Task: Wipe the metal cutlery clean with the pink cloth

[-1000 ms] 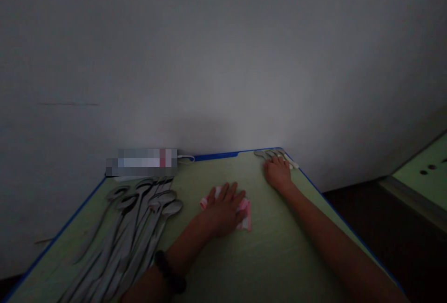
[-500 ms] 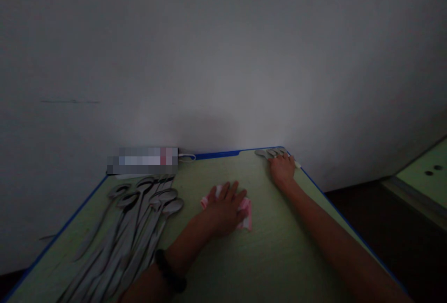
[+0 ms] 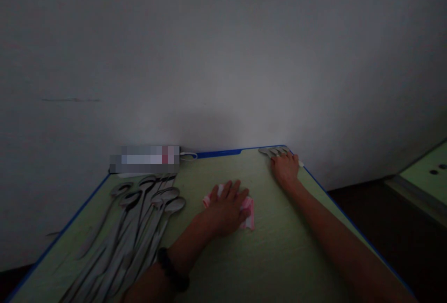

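My left hand (image 3: 227, 205) lies flat with fingers spread on a folded pink and white cloth (image 3: 248, 210) in the middle of the pale green table (image 3: 279, 256). A dark band sits on that wrist. My right hand (image 3: 286, 169) rests at the far right corner, its fingers laid over the handles of several metal spoons (image 3: 271, 152) there. The light is dim and the fingertips are hard to make out.
A long row of several metal spoons (image 3: 139, 219) lies along the left side of the table, bowls pointing away. A white cable (image 3: 188, 156) and a blurred box sit at the far edge against the grey wall. Another green surface (image 3: 429, 168) is at far right.
The right hand has slid a little right along the corner spoons. The left hand stays on the cloth. The view has shifted slightly.
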Demonstrator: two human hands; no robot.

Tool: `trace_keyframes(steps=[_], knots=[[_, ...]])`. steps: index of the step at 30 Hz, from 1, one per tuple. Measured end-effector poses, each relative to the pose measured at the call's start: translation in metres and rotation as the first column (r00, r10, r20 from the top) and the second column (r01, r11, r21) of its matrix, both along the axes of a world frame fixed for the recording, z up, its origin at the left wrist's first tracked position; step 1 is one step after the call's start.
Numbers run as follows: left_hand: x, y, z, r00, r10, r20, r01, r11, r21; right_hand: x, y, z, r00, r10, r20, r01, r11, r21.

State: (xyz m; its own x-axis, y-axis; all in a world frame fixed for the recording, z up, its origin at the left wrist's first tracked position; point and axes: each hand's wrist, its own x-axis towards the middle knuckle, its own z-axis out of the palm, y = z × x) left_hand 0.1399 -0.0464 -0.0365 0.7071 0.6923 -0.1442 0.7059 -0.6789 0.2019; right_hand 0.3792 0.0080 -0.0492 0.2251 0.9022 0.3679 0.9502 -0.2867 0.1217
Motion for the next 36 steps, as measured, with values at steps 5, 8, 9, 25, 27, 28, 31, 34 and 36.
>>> trace_keyframes(steps=[5, 8, 9, 25, 27, 28, 31, 34, 36], knots=[[0.000, -0.001, 0.000, 1.000, -0.003, 0.000, 0.003, 1.000, 0.007, 0.001, -0.001, -0.002, 1.000, 0.007, 0.023, -0.007, 1.000, 0.030], [-0.001, -0.001, -0.002, 1.000, -0.004, -0.005, 0.004, 1.000, 0.002, 0.001, -0.001, -0.003, 0.999, 0.006, 0.034, -0.007, 0.999, 0.042], [-0.001, -0.001, -0.002, 1.000, -0.003, -0.006, 0.003, 1.000, 0.003, 0.000, -0.001, -0.003, 0.999, 0.004, 0.036, -0.006, 0.999, 0.045], [-0.002, 0.004, 0.000, 1.000, -0.028, 0.009, 0.029, 0.999, -0.033, -0.008, -0.010, 0.004, 0.999, 0.017, -0.028, -0.015, 0.997, 0.071], [-0.006, 0.009, 0.002, 0.998, -0.046, 0.052, 0.050, 0.996, -0.079, -0.021, -0.017, 0.010, 0.995, 0.057, -0.076, -0.049, 0.993, 0.103], [-0.009, 0.012, 0.005, 0.995, -0.047, 0.088, 0.056, 0.993, -0.107, -0.029, -0.022, 0.014, 0.989, 0.095, -0.110, -0.082, 0.990, 0.112], [-0.024, 0.022, 0.021, 0.981, -0.013, 0.191, 0.044, 0.987, -0.158, -0.063, -0.038, 0.025, 0.923, 0.281, -0.264, -0.259, 0.959, 0.114], [-0.053, 0.032, 0.044, 0.968, 0.118, 0.220, -0.091, 0.988, -0.127, -0.100, -0.054, 0.031, 0.751, 0.476, -0.457, -0.494, 0.865, 0.089], [-0.078, 0.035, 0.059, 0.933, 0.302, 0.197, -0.277, 0.950, -0.142, -0.121, -0.062, 0.029, 0.653, 0.529, -0.542, -0.609, 0.792, 0.039]])
